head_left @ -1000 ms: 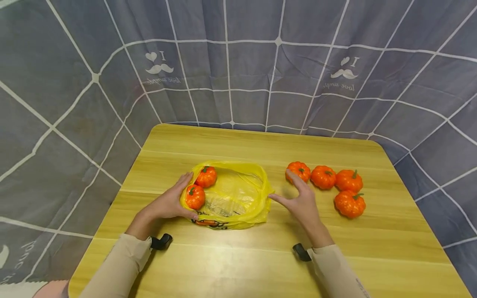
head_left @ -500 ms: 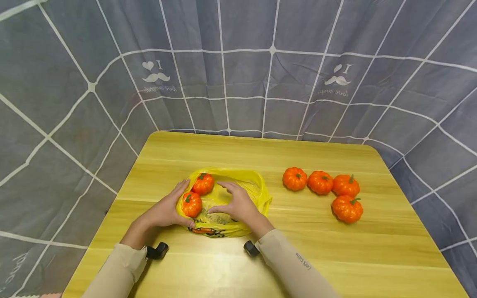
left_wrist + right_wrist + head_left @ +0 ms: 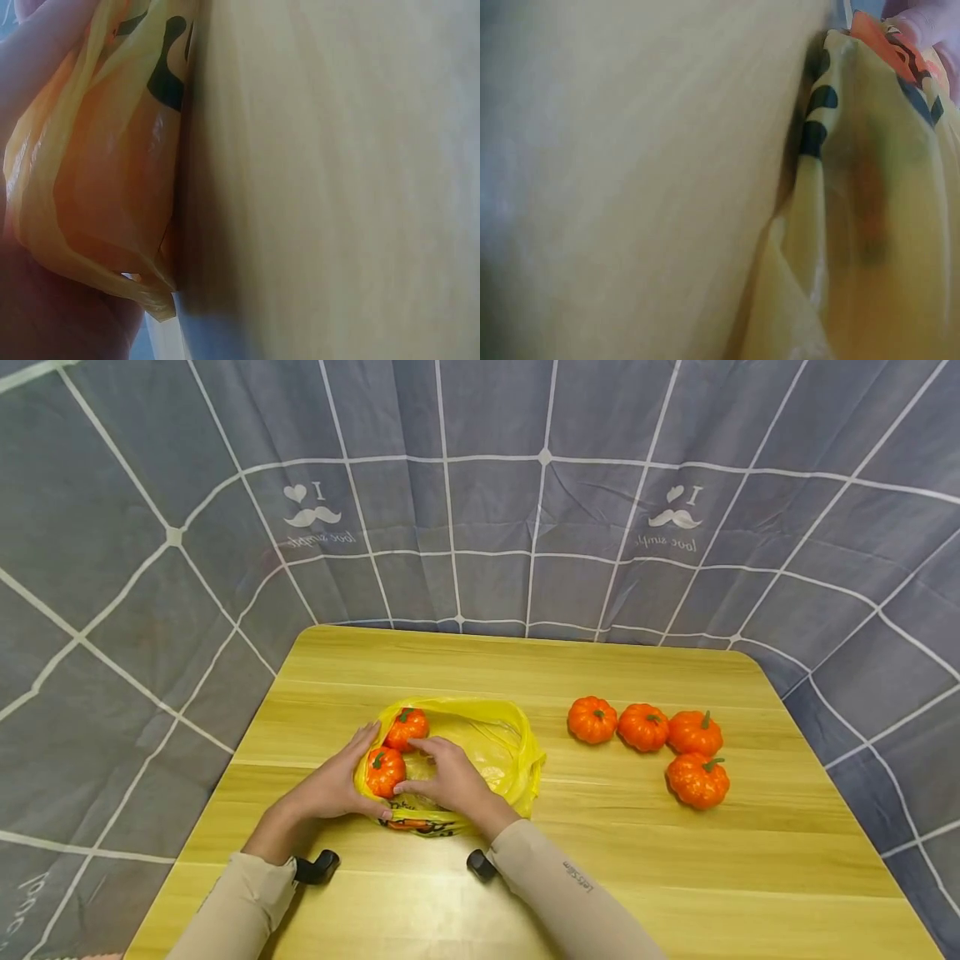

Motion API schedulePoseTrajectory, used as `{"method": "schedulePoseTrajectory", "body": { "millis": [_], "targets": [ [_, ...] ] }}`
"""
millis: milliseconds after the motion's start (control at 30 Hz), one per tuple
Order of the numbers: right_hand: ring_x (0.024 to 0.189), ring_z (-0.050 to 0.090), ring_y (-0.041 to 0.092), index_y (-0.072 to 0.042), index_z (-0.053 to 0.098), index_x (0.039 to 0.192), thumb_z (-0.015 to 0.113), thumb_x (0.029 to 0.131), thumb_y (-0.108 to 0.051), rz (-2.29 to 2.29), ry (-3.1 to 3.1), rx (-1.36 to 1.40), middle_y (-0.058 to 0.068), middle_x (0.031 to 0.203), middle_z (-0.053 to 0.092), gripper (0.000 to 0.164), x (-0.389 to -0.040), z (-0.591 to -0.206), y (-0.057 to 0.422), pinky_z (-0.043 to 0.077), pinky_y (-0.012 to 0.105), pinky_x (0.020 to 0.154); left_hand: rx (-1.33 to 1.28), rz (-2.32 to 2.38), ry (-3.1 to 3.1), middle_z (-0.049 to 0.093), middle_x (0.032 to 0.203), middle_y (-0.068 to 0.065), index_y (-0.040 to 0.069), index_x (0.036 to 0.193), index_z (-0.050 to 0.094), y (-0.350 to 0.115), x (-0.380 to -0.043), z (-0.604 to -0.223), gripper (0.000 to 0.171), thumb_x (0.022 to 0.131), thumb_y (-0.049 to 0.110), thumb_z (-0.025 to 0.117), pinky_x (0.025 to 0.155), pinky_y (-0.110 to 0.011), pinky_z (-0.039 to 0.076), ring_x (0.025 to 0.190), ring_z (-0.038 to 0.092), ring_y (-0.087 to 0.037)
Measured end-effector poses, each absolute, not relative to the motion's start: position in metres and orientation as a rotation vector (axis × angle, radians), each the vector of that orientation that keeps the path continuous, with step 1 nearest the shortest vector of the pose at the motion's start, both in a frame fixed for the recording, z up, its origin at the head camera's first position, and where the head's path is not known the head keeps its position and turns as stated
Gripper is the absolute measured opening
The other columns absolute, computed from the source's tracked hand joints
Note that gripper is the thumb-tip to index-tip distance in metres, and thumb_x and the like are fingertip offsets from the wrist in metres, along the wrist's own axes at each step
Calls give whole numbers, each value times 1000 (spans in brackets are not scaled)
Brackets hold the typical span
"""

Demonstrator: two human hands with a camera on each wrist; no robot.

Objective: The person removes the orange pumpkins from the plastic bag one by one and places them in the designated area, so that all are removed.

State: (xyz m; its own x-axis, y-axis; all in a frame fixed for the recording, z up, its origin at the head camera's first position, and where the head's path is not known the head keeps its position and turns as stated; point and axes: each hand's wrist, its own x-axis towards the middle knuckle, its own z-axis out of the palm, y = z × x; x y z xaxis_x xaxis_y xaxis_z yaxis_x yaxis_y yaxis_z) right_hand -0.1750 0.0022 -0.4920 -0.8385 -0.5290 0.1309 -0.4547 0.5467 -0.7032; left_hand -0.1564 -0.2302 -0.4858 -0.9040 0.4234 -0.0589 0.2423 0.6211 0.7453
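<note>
We see the left hand (image 3: 335, 781) curved round the near side of the yellow bag (image 3: 531, 760), thumb over the front rim, fingers along the back, gripping the plastic. Just inside its grasp, at the bag's left end, sit two orange pumpkins: the back pumpkin (image 3: 406, 728) by its fingertips, the front pumpkin (image 3: 386, 773) beside its thumb.

The right hand (image 3: 450, 781) reaches into the bag with thumb and fingers parted, its tips beside those two pumpkins; we cannot tell whether they touch. The rest of the bag spreads behind and to the right of this hand.

Well apart to its right, four more pumpkins lie on the table (image 3: 420, 910): a first (image 3: 592, 721), second (image 3: 642, 727) and third (image 3: 695, 733) in a row, and a fourth (image 3: 697, 781) in front of the third. Beyond both hands we see a grey curtain (image 3: 498, 502) with white lines.
</note>
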Motion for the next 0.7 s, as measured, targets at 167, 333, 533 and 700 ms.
{"method": "schedulePoseTrajectory", "body": {
  "millis": [167, 333, 533, 700],
  "targets": [
    [127, 54, 18, -7, 58, 142, 85, 80, -43, -1146, 2657, -895, 6, 138, 60, 77, -173, -491, -2, 42, 29, 106, 540, 1183, 2604, 4, 166, -23, 3, 162, 5, -229, -155, -486, 140, 63, 44, 96, 114, -66, 13, 150, 0, -44],
    [115, 57, 13, -6, 57, 143, 82, 83, -42, -1126, 2625, -932, 3, 134, 60, 74, -170, -491, -7, 45, 23, 99, 560, 1193, 2580, 0, 166, -24, 3, 162, 4, -228, -154, -487, 140, 64, 41, 96, 114, -67, 12, 150, -3, -45],
    [114, 61, 11, -5, 59, 138, 84, 81, -37, -1206, 2579, -903, 4, 133, 62, 70, -171, -495, -8, 46, 22, 97, 576, 1186, 2594, 2, 165, -26, 2, 161, 5, -227, -154, -487, 140, 63, 41, 97, 114, -67, 13, 149, -1, -47],
    [107, 62, 13, -7, 61, 135, 84, 80, -38, -1175, 2593, -861, 3, 125, 64, 68, -173, -490, -5, 49, 22, 92, 587, 1166, 2606, 3, 165, -24, 1, 161, 5, -227, -155, -489, 140, 63, 43, 96, 114, -66, 14, 150, 0, -46]
  ]
}}
